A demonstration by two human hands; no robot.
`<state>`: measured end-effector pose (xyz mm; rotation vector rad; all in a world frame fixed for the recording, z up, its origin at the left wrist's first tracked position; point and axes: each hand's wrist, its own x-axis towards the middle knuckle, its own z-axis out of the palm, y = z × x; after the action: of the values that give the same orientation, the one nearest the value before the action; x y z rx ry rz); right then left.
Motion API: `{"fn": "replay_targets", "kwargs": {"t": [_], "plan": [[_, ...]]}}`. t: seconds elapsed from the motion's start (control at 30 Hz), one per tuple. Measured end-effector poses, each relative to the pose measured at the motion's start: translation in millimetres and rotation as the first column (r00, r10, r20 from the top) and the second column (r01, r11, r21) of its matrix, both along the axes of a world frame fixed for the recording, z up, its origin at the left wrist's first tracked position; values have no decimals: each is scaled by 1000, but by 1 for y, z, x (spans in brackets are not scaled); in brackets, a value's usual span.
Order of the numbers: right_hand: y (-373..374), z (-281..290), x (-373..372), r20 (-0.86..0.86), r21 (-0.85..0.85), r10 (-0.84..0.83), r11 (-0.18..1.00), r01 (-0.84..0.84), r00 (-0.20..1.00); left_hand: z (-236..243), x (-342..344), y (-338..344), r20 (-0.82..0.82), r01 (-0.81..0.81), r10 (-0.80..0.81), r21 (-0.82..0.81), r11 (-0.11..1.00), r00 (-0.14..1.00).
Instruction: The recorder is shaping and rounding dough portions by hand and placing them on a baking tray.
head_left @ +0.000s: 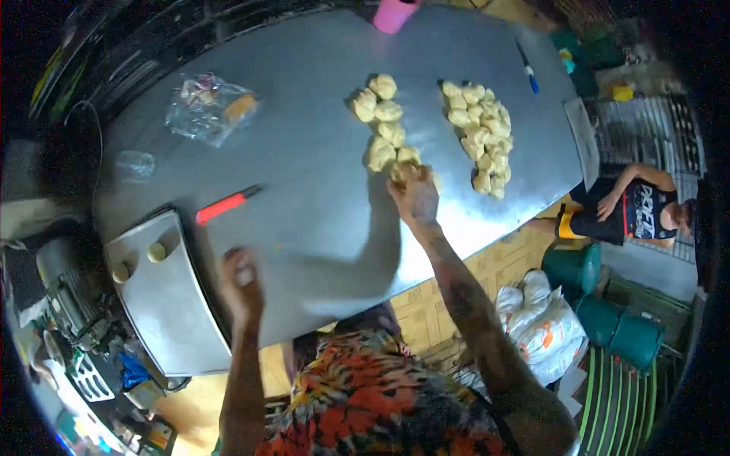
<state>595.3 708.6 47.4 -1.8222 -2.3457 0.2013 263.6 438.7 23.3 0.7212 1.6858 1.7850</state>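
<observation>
My right hand (pixel 416 196) reaches over the metal table, fingers closed round a piece of dough (pixel 408 155) at the near end of a short row of dough lumps (pixel 391 134). To its right lies a larger cluster of pale dough lumps (pixel 487 133). My left hand (pixel 243 287) hovers near the table's front left, smeared by motion. Its fingers look curled around something small and pale that I cannot make out. Beyond that hand a red-handled knife or scraper (pixel 222 208) rests on the table. Two round dough balls (pixel 157 252) sit on the metal tray (pixel 169 319) at left.
The table (pixel 304 159) also bears a clear plastic bag (pixel 211 110), a crumpled plastic piece (pixel 135 165), a pink container (pixel 394 15) and a blue-handled tool (pixel 531 78). White sacks (pixel 544 323) and green tubs (pixel 570 266) stand right. A seated person (pixel 639 205) is at the far right.
</observation>
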Motion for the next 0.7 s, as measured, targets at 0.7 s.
{"fn": "replay_targets", "kwargs": {"t": [0.7], "plan": [[-208, 15, 40, -199, -17, 693, 705, -709, 693, -13, 69, -164, -727, -396, -243, -586, 707, 642]]}}
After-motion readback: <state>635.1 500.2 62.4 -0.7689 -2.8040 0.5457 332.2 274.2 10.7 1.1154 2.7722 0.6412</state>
